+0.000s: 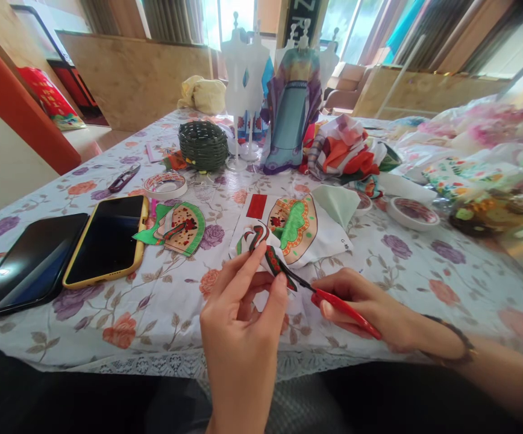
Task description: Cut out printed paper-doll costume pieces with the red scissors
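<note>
My left hand (243, 316) pinches a dark, red-patterned fabric strip (273, 260) over the near side of the printed white cloth (329, 246); I can't tell whether they're joined. My right hand (365, 301) is wrapped round red-handled scissors (345, 313), blades against the strip. It looks light, limp, likely to fray: best pinched flat near the blades, fingertips clear.

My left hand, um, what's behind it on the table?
Beyond your left hand lies a printed white piece with a red rectangle and green-and-orange motifs. Your fingers cover some of its near edge and part of the dark patterned strip you're holding; those parts can't be seen.
</note>
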Action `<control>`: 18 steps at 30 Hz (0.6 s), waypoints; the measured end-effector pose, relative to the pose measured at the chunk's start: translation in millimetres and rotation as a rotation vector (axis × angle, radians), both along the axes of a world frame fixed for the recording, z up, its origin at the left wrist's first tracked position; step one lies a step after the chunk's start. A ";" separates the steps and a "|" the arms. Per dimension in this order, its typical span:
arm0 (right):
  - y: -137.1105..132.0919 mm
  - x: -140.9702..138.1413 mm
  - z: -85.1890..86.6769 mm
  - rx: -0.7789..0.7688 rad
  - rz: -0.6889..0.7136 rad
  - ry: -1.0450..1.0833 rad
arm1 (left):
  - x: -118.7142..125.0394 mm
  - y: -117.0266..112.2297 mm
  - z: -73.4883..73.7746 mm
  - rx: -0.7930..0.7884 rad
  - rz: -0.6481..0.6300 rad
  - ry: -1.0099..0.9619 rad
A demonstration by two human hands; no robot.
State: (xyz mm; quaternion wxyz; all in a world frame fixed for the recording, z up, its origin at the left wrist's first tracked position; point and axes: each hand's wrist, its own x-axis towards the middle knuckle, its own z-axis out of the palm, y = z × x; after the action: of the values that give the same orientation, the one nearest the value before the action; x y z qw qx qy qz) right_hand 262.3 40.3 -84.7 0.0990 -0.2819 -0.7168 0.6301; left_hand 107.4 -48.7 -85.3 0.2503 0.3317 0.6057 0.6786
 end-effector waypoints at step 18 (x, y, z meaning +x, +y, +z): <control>0.8 1.3 8.4 -0.064 0.033 -0.017 | 1.9 1.0 1.2 -0.004 0.005 -0.001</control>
State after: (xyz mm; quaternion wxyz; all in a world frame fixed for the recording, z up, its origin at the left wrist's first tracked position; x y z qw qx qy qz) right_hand 263.6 41.1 -76.2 0.0734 -0.2785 -0.7016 0.6517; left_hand 109.4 -47.8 -84.1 0.2496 0.3291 0.6077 0.6783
